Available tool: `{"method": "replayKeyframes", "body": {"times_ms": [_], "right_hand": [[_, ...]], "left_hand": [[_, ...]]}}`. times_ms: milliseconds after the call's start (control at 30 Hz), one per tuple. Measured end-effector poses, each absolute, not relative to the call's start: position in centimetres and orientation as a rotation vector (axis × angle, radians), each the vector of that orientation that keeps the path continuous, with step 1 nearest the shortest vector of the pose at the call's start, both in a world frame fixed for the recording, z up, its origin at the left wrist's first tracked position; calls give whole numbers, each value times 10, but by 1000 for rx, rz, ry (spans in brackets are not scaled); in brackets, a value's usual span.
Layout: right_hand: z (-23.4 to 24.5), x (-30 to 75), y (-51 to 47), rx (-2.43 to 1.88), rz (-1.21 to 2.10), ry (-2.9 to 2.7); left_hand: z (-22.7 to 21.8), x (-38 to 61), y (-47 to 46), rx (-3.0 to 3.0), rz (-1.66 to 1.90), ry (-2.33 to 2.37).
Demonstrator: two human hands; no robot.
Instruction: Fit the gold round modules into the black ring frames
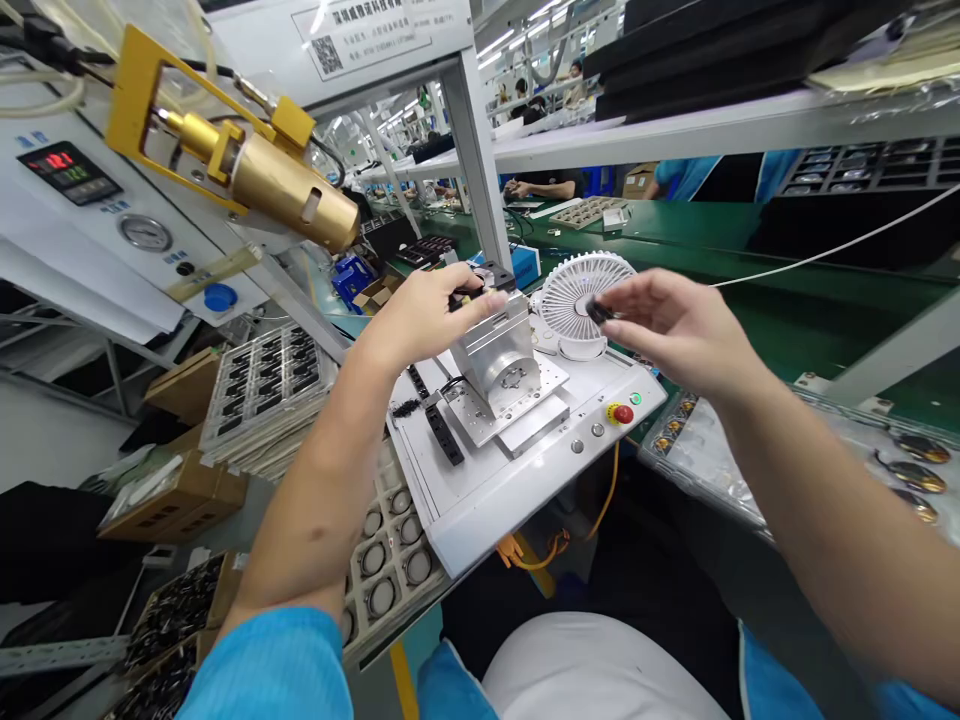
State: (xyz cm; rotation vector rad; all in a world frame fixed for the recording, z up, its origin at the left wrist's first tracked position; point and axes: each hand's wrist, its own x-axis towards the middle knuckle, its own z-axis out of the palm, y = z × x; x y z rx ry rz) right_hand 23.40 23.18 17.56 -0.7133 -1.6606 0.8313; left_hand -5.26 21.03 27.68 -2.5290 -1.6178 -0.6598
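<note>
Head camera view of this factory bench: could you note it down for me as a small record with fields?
Left hand: fingers on a black piece atop the aluminium fixture
Right hand: pinching a small black part in front of a white fan
Bench: white panel with a red emergency stop button
Lower left: tray of round metal parts
Upper left: gold cylinder beside a pressure gauge
Background: a co-worker's forearm at a green bench
</note>
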Motion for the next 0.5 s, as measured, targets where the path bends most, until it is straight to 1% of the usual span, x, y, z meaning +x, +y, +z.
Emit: {"method": "replayKeyframes", "body": {"times_ms": [167,267,333,400,500], "right_hand": [[94,287,219,-1202,1002,-1531],[56,298,213,-1421,1052,-1528],[41,296,208,-1513,1048,-1627],[34,290,203,-1593,970,-1763],[28,280,196,-1659,866,-1926]], "left_hand": [[263,-57,199,-2538,-549,-1572],[260,-59,203,-2540,-510,-1584],[261,-62,205,-2570,-514,-1598],[261,-67,203,-2608,-562,-1587],[248,-72,183,-2620,-773,-1466]]}}
